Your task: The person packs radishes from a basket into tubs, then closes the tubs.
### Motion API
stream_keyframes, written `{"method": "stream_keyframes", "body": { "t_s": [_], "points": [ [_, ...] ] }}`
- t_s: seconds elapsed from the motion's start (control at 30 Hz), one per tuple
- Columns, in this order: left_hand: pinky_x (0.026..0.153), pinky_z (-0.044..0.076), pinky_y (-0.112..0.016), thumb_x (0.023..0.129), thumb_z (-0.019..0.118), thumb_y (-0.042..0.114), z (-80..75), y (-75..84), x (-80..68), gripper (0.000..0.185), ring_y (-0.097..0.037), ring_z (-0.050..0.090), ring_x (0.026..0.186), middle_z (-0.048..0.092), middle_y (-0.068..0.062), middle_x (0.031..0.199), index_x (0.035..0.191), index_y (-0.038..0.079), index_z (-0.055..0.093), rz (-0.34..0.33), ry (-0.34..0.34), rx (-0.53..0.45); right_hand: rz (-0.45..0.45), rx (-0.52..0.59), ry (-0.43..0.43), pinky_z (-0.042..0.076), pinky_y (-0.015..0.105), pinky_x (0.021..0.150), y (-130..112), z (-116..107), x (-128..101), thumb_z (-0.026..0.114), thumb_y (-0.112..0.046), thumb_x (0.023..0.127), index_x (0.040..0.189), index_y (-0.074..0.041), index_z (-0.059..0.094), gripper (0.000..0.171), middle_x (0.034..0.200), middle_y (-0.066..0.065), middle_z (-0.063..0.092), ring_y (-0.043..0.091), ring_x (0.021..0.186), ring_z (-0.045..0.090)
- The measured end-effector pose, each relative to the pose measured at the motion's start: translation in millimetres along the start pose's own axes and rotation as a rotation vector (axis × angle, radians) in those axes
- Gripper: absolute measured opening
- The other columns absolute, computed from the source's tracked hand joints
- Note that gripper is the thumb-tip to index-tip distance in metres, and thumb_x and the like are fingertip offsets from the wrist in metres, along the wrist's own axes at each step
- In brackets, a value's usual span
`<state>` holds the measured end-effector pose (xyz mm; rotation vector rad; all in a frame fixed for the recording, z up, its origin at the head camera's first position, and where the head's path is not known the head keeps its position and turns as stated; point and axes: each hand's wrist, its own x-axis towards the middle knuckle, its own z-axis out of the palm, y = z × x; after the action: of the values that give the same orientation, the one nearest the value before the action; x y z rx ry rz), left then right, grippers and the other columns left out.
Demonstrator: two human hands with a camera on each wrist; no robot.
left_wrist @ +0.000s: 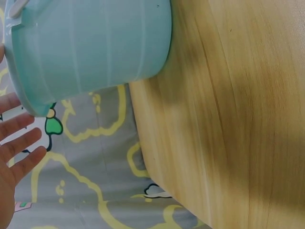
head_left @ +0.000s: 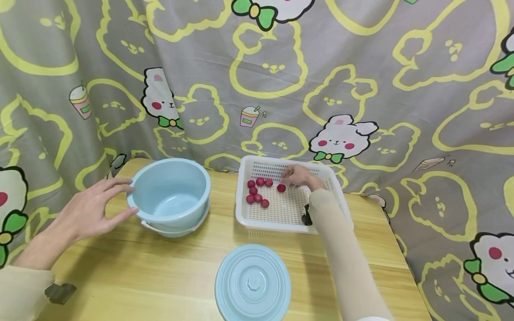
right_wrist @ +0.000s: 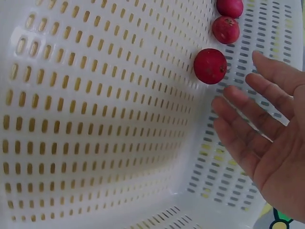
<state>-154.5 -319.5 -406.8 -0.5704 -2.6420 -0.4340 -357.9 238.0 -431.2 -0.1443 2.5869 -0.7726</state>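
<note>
My left hand [head_left: 90, 207] is at the left rim of a light blue bucket [head_left: 172, 178], its fingers spread and extended at the edge. In the left wrist view those fingers [left_wrist: 21, 143] lie beside the rim, and the bucket stands upright. The bare inside bottom of the bucket shows. Over a white perforated basket [head_left: 277, 226] reaches my right hand [head_left: 299, 175], nearest a small round red radish [head_left: 281, 188]. The right wrist view shows extended, slightly bent fingers [right_wrist: 243, 107] just short of that radish [right_wrist: 210, 66], holding nothing. Several more radishes [head_left: 258, 197] lie in the basket's left part.
A round light blue lid [head_left: 253, 281] lies flat on the wooden table [head_left: 160, 276], in front of the basket. Behind the table hangs a grey patterned curtain [head_left: 209, 58]. The bucket's handle [head_left: 176, 233] hangs down at its front.
</note>
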Motion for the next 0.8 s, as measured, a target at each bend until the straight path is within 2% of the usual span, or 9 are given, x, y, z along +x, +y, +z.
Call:
{"method": "stream_keyframes", "body": {
  "t_s": [0.33,0.57,0.8],
  "points": [
    [0.08,0.057,-0.066,0.077,0.088,0.038,0.6,-0.5,0.2,0.057,-0.041,0.063,0.121,0.068,-0.016,0.135,0.121,0.005,0.074,0.016,0.017,0.001,0.096,0.01,-0.026,0.062,0.047,0.096,5.9,10.8,10.9,0.077,-0.024,0.097,0.133,-0.004,0.07,0.042,0.134,0.02,0.071,0.032,0.108,0.074],
    [0.079,0.058,-0.066,0.077,0.088,0.038,1.6,-0.4,-0.9,0.056,-0.04,0.065,0.119,0.068,-0.016,0.135,0.12,0.005,0.074,0.024,0.023,0.001,0.1,0.004,-0.043,0.064,0.041,0.087,4.7,17.8,10.7,0.08,-0.022,0.095,0.123,-0.004,0.075,0.033,0.114,0.015,0.078,0.024,0.091,0.074],
    [0.081,0.057,-0.067,0.078,0.087,0.038,1.1,0.0,-1.1,0.057,-0.041,0.064,0.12,0.067,-0.016,0.135,0.121,0.004,0.074,0.02,0.019,0.006,0.107,0.014,-0.058,0.061,0.033,0.079,3.2,19.7,14.0,0.081,-0.019,0.093,0.112,-0.004,0.074,0.026,0.101,0.008,0.075,0.018,0.081,0.067]
  ]
}}
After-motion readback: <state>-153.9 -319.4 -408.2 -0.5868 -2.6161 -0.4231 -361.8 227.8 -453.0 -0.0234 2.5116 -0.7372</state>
